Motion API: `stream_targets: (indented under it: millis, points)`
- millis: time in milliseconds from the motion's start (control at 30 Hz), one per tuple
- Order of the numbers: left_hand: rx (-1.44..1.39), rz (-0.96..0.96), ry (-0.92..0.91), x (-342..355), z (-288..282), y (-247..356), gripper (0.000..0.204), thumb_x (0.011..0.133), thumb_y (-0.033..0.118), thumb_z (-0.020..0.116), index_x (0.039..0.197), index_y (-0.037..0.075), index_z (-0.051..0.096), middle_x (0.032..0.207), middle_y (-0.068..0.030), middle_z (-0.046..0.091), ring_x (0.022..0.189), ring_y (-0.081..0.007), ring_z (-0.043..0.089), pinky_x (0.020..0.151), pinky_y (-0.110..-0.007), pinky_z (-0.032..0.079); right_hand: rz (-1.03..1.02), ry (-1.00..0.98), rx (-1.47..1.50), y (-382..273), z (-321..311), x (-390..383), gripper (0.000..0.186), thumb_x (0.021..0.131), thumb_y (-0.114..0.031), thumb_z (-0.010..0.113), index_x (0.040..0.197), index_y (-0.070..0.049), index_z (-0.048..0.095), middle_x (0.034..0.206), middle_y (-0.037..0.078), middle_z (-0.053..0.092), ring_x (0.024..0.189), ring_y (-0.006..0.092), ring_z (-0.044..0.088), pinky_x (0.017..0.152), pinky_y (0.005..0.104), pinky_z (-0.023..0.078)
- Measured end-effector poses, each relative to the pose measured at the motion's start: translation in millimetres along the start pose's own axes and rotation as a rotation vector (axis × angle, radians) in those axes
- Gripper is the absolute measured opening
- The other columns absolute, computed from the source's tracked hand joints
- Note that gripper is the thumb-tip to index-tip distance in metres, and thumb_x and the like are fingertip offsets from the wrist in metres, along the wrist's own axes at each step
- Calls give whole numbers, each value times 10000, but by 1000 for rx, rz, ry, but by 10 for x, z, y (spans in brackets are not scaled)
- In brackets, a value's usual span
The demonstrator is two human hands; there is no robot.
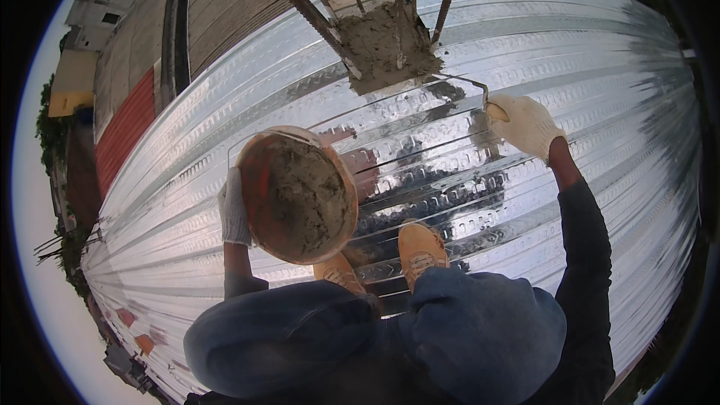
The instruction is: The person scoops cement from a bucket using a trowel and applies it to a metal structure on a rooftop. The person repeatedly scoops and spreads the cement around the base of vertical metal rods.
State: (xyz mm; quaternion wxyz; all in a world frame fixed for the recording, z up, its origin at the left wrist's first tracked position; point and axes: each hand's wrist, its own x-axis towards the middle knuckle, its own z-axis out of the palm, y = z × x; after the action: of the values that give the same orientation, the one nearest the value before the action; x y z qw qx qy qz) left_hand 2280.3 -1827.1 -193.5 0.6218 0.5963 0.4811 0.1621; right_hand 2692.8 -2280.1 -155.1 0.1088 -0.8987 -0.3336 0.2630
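My left hand (235, 210), in a whitish work glove, grips the left side of an orange bucket (347, 172). Grey wet mortar (304, 199) lies inside the bucket, whose mouth tilts up toward me. My right hand (525, 126), gloved too, is closed round the handle of a trowel (478, 84). The trowel's thin bent shank reaches left to the concrete column top (386, 49), where its blade is hard to make out against the mortar. Rough grey mortar covers that top. Several rusty steel bars (300, 4) rise out of it.
Shiny ribbed metal decking (480, 210) spreads around me, with my tan shoes (422, 251) on it. Beyond its far left edge lie corrugated roofs, one of them a red roof (126, 131). Protruding rods (67, 246) stick out at the left edge.
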Motion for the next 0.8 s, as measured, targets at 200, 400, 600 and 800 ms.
stream_targets:
  millis: [200, 400, 600, 800]
  points:
    - [-38, -26, 4, 11, -17, -33, 528, 1157, 492, 649, 1280, -4, 785, 1153, -55, 802, 1000, -132, 721, 855, -310, 615, -4, 145, 198, -120, 167, 14, 358, 1040, -321, 646, 1235, -28, 712, 950, 235, 761, 899, 410, 748, 808, 503, 580]
    - [-13, -1, -1, 50, -104, -56, 554, 1150, 509, 653, 1294, -10, 782, 1167, -63, 806, 1009, -143, 733, 864, -320, 621, 281, -124, 901, -429, 444, -93, 396, 1129, -389, 535, 1113, -23, 685, 778, 63, 641, 677, 135, 607, 561, 340, 512]
    - [38, -25, 13, 28, -38, -14, 586, 1152, 528, 639, 1322, -17, 771, 1196, -76, 804, 1037, -157, 738, 899, -334, 621, 250, -3, 1022, -453, 846, 12, 397, 1127, -377, 556, 1082, 3, 661, 802, 40, 637, 606, 111, 561, 505, 312, 473]
    - [48, -57, -12, -2, -72, 26, 624, 1167, 524, 603, 1458, -21, 694, 1382, -119, 756, 1201, -208, 721, 1040, -361, 605, 284, -56, 991, -723, 756, -376, 461, 1030, -389, 717, 1237, 19, 661, 821, 46, 656, 679, 117, 645, 596, 312, 525]
